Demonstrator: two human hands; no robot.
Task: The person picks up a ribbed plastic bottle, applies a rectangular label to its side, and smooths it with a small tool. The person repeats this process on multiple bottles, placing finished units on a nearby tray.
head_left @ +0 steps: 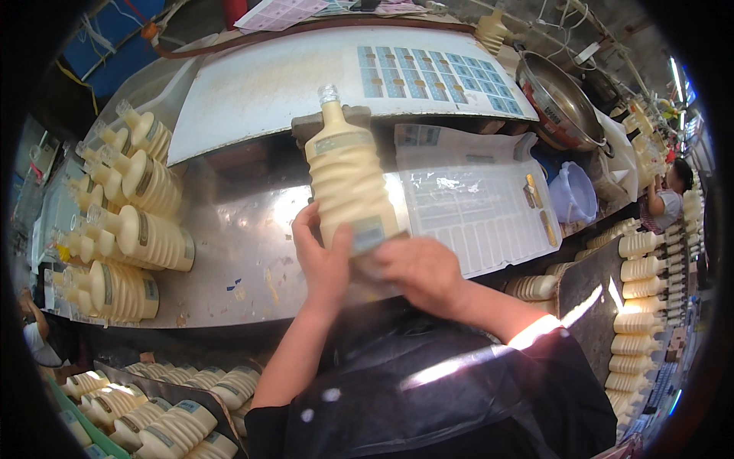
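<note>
Head view:
- Bottle (348, 172), cream, ribbed, clear-necked: at mid-counter, neck pointing far, base near the person. A label panel shows on its near end, another below the neck.
- Grey block (302, 126): under or behind the bottle's shoulder; probably a cradle against rolling.
- Left hand (321, 256): fingers wrapped about the bottle's near left side, thumb on its upper face; a grip that seems meant to steady the base.
- Right hand (428, 275): at the bottle's near right corner, blurred; fingers bent and close together. Cannot tell whether they pinch anything.
- Counter (245, 291): metal, scuffed, with coloured scraps.
- White board (260, 84): far side, bearing blue label sheets (413, 73) at its right, presumably for easy reach.
- Translucent sheet (474, 214): right of the bottle; two yellow-handled tools (549, 228) along its right edge.
- Lilac bucket (573, 191) and metal basin (562, 99): right, beyond the sheet.
- Stacked bottles (141, 237): left, laid on their sides, likely to save space.
- More bottles: near left (180, 428) and in rows at right (638, 306).
- Another person (673, 199): far right.
</note>
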